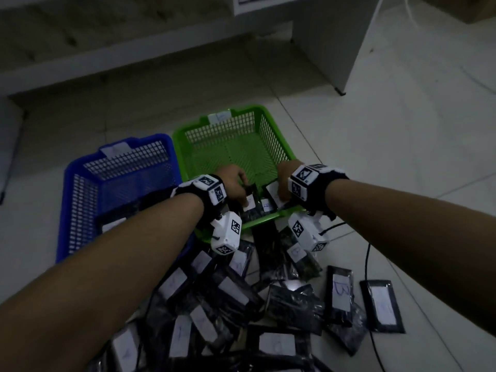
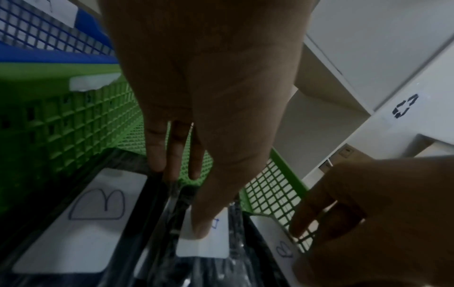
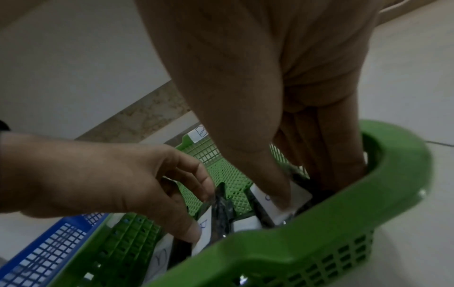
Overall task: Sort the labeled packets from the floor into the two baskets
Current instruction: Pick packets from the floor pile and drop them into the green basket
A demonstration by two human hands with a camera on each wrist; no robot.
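Observation:
The green basket (image 1: 245, 109) stands beside the blue basket (image 1: 67, 189) on the floor. Both of my hands reach over the green basket's near rim. My left hand (image 1: 240, 187) pinches a black packet, thumb on its white label (image 2: 216, 242), fingers behind it. My right hand (image 1: 280, 193) pinches another black packet with a B label (image 3: 294, 196), thumb on top, at the basket's near right corner. Another B packet (image 2: 93, 213) lies in the green basket. The blue basket holds one packet (image 1: 112, 224). A pile of labeled packets (image 1: 241, 291) covers the floor in front.
Loose packets (image 1: 341, 294) lie right of the pile, and a black cable (image 1: 367, 264) runs across the tiles there. White furniture (image 1: 335, 36) stands behind the baskets. The green basket's far rim carries a white B tag (image 3: 200, 134); the blue one has a tag (image 1: 115, 150).

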